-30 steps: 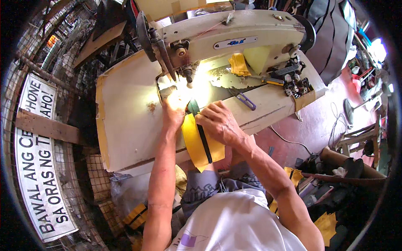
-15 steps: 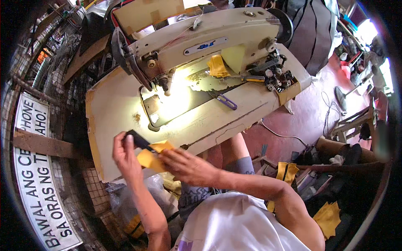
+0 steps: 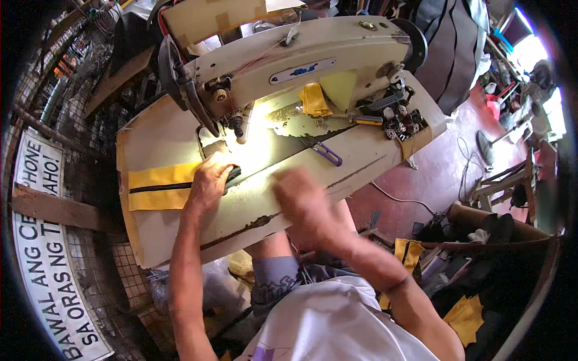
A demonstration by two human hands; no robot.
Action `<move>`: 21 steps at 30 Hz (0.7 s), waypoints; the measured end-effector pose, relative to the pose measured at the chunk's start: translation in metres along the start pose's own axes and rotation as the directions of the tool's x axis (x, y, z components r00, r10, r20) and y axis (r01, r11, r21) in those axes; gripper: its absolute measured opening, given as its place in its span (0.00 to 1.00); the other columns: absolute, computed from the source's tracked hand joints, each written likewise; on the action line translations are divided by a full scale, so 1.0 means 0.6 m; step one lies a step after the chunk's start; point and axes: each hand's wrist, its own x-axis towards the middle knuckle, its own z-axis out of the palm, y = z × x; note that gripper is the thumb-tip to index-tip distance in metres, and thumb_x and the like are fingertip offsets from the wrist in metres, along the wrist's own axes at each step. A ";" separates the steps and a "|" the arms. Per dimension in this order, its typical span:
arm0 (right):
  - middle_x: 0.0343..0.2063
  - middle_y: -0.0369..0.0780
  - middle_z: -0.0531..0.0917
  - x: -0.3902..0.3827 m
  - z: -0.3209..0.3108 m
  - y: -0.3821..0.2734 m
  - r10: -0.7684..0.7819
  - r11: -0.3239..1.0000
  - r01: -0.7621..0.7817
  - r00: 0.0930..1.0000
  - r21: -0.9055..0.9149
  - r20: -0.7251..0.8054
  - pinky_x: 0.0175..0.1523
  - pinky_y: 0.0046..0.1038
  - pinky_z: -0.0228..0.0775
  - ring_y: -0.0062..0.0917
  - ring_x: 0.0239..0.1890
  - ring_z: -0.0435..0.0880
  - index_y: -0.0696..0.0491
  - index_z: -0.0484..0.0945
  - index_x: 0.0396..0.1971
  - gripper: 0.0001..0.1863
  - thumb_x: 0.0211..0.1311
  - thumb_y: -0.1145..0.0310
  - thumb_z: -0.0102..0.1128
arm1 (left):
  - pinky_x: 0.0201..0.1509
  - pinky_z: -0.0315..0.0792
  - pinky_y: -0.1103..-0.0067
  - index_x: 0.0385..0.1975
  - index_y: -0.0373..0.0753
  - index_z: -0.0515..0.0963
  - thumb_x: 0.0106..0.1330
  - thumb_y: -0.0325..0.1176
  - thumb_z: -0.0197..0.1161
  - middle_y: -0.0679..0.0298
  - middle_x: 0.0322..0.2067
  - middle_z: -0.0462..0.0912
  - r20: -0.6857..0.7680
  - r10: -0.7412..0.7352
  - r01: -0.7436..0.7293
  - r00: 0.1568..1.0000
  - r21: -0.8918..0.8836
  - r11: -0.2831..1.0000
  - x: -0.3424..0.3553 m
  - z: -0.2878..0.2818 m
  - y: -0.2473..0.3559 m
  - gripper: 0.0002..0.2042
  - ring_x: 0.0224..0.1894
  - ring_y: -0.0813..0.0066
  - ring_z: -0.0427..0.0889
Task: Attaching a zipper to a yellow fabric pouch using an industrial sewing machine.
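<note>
My left hand (image 3: pixel 211 178) pinches the end of a yellow fabric piece with a black zipper (image 3: pixel 156 177), which lies flat along the left of the sewing table (image 3: pixel 141 144). My right hand (image 3: pixel 298 195) is smeared by motion over the front of the table, to the right of my left hand; its fingers are unclear. Behind my hands stands a cream sewing machine (image 3: pixel 253 72), its needle area lit brightly. Purple-handled snips (image 3: pixel 331 153), a yellow-handled tool (image 3: pixel 367 120) and a small stack of yellow pieces (image 3: pixel 314 99) lie on the machine's bed and table.
Several bobbins and metal parts (image 3: pixel 403 123) sit at the table's right end. A wire grid wall with a sign (image 3: pixel 54 253) is at the left. At lower right are a dark bin (image 3: pixel 494 265) and yellow pieces (image 3: pixel 463 316). A pedestal fan (image 3: pixel 484 147) stands on the floor.
The yellow piece has moved from in front of the needle, through my hands, to lie flat at the left of the table. My right hand has come away from it and moved right.
</note>
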 end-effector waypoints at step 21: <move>0.36 0.46 0.80 0.198 -0.069 0.213 0.177 0.742 -0.315 0.943 -0.592 -0.280 0.43 0.42 0.73 0.42 0.40 0.81 0.52 0.79 0.44 0.13 0.61 0.67 0.59 | 0.48 0.72 0.66 0.43 0.36 0.75 0.62 0.27 0.59 0.56 0.35 0.80 -0.163 -0.204 0.162 0.965 -0.242 0.957 0.006 0.023 0.026 0.10 0.39 0.56 0.78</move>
